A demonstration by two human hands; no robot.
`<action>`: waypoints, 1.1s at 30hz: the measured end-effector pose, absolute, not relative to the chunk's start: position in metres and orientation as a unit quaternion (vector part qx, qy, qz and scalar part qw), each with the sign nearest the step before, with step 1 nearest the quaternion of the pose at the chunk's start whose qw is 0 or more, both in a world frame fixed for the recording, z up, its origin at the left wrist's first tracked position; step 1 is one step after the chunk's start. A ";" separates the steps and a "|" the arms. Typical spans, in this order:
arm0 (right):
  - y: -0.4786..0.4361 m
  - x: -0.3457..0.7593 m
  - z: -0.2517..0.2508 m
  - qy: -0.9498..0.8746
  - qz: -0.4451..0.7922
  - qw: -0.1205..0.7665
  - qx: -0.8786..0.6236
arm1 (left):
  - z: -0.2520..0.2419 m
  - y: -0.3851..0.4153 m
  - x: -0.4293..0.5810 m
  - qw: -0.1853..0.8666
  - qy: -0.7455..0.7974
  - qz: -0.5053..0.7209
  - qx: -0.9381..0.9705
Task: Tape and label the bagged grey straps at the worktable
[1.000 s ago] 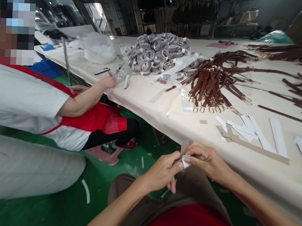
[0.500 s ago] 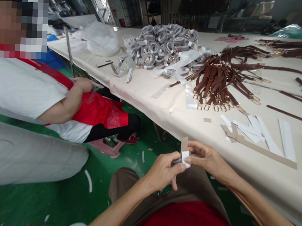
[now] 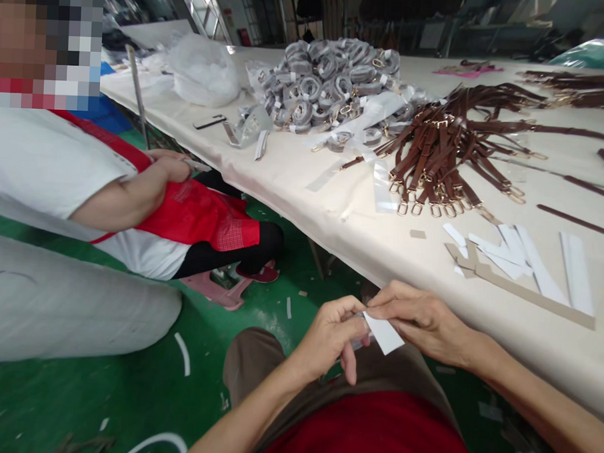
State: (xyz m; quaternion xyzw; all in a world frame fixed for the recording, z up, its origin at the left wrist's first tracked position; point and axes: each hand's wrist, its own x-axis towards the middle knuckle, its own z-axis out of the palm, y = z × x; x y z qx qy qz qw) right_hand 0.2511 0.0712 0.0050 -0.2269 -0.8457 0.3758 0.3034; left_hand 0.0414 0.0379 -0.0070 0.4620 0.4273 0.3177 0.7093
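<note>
Over my lap, just off the table edge, my left hand (image 3: pixel 334 338) is closed around a small greyish coiled strap (image 3: pixel 361 338), mostly hidden by the fingers. My right hand (image 3: pixel 418 318) meets it from the other side, its fingers pinching the upper end of a white paper strip (image 3: pixel 386 336). The strip lies across the strap and its free end slants down to the right. On the table beyond, a heap of coiled grey straps (image 3: pixel 333 84) with white bands lies beside a bunch of brown straps (image 3: pixel 440 156) with gold-coloured metal loops.
White and brown paper strips (image 3: pixel 535 277) lie near the table's front edge (image 3: pixel 381 257). Left of the coils are a clear plastic bag (image 3: pixel 203 68) and a black-edged flat piece (image 3: pixel 210 122). A co-worker in a red apron (image 3: pixel 197 212) sits at left, beside a large grey roll (image 3: pixel 78 303).
The paper strip, which stood upright with its brown side showing above a folded white part, now lies slanting down with its white side up. My right fingers have moved over its top end.
</note>
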 end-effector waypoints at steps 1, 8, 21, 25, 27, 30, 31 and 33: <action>0.070 0.252 0.007 -0.864 0.355 0.285 -0.217 | -0.008 0.038 0.040 0.716 0.421 0.323 0.453; 0.073 0.253 -0.003 -0.927 0.186 0.289 -0.149 | -0.017 0.040 0.034 0.741 0.403 0.363 0.396; 0.041 0.223 0.001 -0.720 0.298 0.457 -0.429 | -0.013 0.043 0.037 0.628 0.436 0.476 0.434; 0.049 0.208 -0.011 -0.767 0.240 0.430 -0.410 | -0.015 0.041 0.047 0.608 0.464 0.495 0.412; 0.047 0.203 -0.014 -0.804 0.102 0.442 -0.385 | -0.017 0.043 0.053 0.616 0.473 0.508 0.373; 0.036 0.204 -0.011 -0.856 -0.002 0.417 -0.305 | -0.019 0.051 0.059 0.634 0.478 0.524 0.308; 0.033 0.208 -0.009 -0.865 0.002 0.414 -0.284 | -0.019 0.054 0.060 0.634 0.477 0.529 0.301; 0.034 0.221 -0.006 -0.845 0.027 0.442 -0.300 | -0.018 0.059 0.060 0.626 0.476 0.535 0.308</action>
